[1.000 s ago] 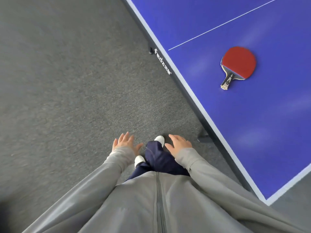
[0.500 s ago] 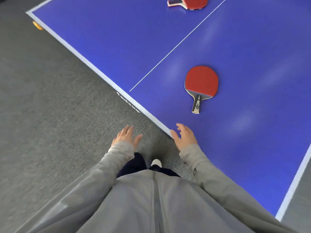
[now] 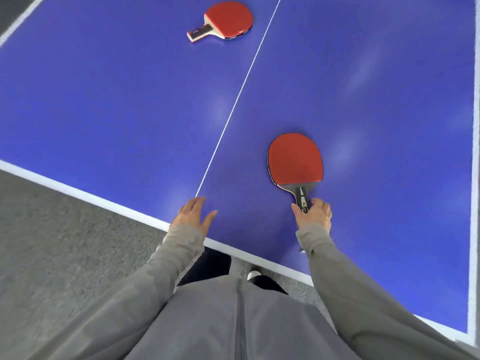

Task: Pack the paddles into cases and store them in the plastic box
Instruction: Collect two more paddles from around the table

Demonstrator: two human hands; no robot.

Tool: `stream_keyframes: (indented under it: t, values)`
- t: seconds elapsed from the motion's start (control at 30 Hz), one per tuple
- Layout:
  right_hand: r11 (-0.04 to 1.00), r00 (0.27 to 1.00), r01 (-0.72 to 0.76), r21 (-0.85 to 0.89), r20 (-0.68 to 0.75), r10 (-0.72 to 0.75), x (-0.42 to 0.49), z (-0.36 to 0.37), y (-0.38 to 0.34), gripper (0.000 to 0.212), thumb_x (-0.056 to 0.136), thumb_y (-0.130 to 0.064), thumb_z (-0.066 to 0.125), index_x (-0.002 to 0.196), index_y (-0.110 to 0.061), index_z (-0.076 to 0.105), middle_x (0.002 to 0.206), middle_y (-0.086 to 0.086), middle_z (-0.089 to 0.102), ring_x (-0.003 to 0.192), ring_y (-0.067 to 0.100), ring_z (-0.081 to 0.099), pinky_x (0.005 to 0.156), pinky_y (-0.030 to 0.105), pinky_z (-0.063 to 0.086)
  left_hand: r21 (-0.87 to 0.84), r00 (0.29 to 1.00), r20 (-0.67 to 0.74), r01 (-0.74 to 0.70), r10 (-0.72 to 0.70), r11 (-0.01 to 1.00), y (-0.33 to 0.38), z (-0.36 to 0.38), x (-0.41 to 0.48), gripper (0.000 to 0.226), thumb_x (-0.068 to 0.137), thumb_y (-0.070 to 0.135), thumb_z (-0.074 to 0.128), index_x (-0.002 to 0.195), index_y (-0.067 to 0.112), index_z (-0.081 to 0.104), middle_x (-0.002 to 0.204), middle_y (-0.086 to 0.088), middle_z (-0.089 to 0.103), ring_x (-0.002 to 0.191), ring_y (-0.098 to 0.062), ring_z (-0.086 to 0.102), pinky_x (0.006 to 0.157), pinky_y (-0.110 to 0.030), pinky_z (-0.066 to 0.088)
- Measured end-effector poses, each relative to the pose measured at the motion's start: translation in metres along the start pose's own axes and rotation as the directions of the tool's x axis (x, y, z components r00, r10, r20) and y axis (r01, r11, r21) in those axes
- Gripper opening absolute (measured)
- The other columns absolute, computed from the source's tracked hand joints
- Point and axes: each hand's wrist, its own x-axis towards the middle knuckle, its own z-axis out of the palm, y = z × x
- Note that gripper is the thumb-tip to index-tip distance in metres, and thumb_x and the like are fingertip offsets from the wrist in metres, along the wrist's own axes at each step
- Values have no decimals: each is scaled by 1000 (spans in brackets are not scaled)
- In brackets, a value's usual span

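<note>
**Hand Status at the Table Edge**

Left hand (image 3: 193, 215): it sits over the near edge of the blue table tennis table (image 3: 104, 113), just left of the thin white centre line (image 3: 233, 107). The fingers are straight and slightly spread, palm down, and hold nothing. Contact with the table surface cannot be confirmed. A grey sleeve (image 3: 179, 245) covers the wrist. Grey carpet floor (image 3: 65, 229) lies to the left of the hand, outside the white table border.

Far paddle (image 3: 228, 20): a round red-rubber paddle with a pale wooden neck and a dark, red-tipped handle. It lies flat on the table, red face up, just left of the centre line and well apart from both hands. The handle points left.

Near paddle (image 3: 294, 159): an oval red-rubber paddle with a black-and-white handle. It lies flat, red face up, right of the centre line, with the handle pointing toward the person.

Right hand (image 3: 314, 214): the thumb lies on the left side of the handle end and curled fingers on the right. The hand pinches the near paddle by its handle end, and the blade rests on the table.
</note>
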Motion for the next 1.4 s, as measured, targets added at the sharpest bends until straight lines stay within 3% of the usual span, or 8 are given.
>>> stream_keyframes:
  t: [0.27,0.4,0.5,0.73,0.87,1.13,1.23,1.4]
  values:
    - [979,986,-141,144,-64,152,13,15,-29,42,83,-24,67,114,-1,50,119,17,51,119,33,42,96,39,34,2,1000,14,-15,15,1000,-27,-50,64,51,95,39,48,140,16,40,146,1,38,131,-24,36,105,-41,37]
    - [949,983,-147,278,-66,171,4,18,-36,38,84,-23,65,110,-1,46,113,16,53,94,35,55,78,37,39,-36,1000,-1,-21,21,999,-23,-57,77,51,95,37,49,139,14,41,144,-3,41,131,-25,38,106,-39,36]
    - [936,983,-122,330,-88,159,6,20,-47,40,83,-24,67,109,-3,46,109,14,55,78,28,49,72,31,35,-47,999,-31,4,-6,999,-20,-60,82,50,95,36,49,139,13,43,143,-4,42,130,-26,40,105,-38,36]
    - [871,983,-92,483,-98,158,27,18,-96,39,81,-27,70,106,-9,46,99,6,56,77,23,50,74,32,39,-149,993,-121,-28,10,988,-17,-85,128,44,92,27,58,133,13,52,133,-7,53,119,-27,51,100,-33,40]
    - [833,979,-96,544,-100,178,41,18,-138,35,80,-28,70,100,-15,44,94,-1,53,75,19,50,71,28,36,-217,990,-142,-21,-10,976,-12,-121,197,49,89,31,62,135,20,48,126,-6,55,109,-25,54,86,-25,40]
    - [778,936,-180,602,-137,323,73,35,-226,36,80,-29,70,99,-17,42,94,1,55,78,21,52,71,29,39,-170,974,-198,-140,105,975,21,-193,362,60,86,35,64,139,22,40,136,2,40,102,-18,50,72,-26,41]
    - [724,905,-221,654,-138,401,84,46,-258,35,80,-29,70,97,-18,42,93,3,57,80,23,54,71,30,40,-77,968,-182,-192,175,978,41,-210,418,67,85,37,64,142,19,33,143,4,30,126,-18,35,80,-32,45]
    - [673,863,-205,711,-193,467,116,55,-305,34,80,-27,71,96,-17,43,89,3,56,79,23,54,69,29,39,87,960,-162,-216,228,972,87,-221,497,74,84,46,62,142,13,30,143,-6,34,130,-27,32,101,-43,33]
